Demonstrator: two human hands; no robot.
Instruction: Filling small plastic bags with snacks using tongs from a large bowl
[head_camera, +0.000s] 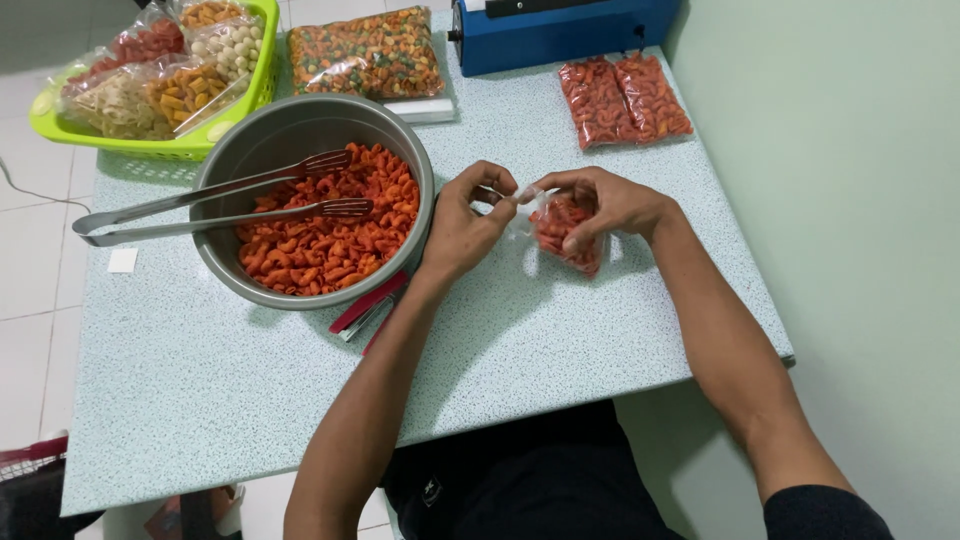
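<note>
1. Head view, step in hand: I judge this to be the closing step on a filled packet. My right hand cups the small clear plastic bag of orange-red curled crackers from above; the bag rests on the speckled pale-green tabletop, directly beneath my right fingers.
2. Head view, left hand: thumb and forefinger are pressed together, pinching the bag's open clear mouth just left of the crackers. The other fingers are curled in.
3. Head view, right fingers: curled, closed around the bag's body; thumb meets the bag's neck.
4. Next move, as I judge it: it calls for flattening the mouth evenly while keeping crackers out of the neck.
5. Surroundings: the round grey metal bowl of loose crackers, with steel tongs across it, sits just left of my left fingers.
</note>
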